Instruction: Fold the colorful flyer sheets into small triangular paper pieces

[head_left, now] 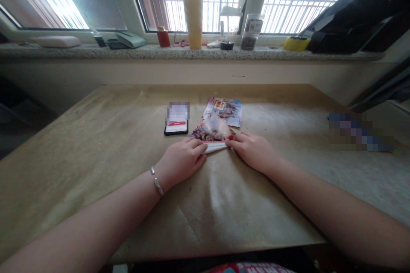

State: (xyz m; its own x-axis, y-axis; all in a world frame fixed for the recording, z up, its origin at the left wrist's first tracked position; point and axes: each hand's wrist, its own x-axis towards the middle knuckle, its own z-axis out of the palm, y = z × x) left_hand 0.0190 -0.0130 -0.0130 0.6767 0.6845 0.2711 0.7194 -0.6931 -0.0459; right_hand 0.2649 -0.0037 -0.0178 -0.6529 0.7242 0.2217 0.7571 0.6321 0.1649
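A glossy printed paper [215, 130], folded to a point at its far end, lies on the table between my hands. Its near edge is turned up into a white strip [215, 146]. My left hand [184, 158], with a silver bangle at the wrist, presses the strip's left end, its fingers closed on the paper. At the right end, my right hand [251, 149] pinches the same edge between thumb and fingers. Just beyond lies a second colourful leaflet [226, 108], partly covered by the folded one. A phone [177, 124] with a lit screen rests left of the papers.
The tan-covered table [112, 136] reaches to the wall under a window. A blurred flat bluish item [358, 132] lies at the right. On the stone sill [128, 53] stand a tall drink cup [194, 17], a red jar [163, 37], yellow tape [296, 43] and a black bag [349, 25].
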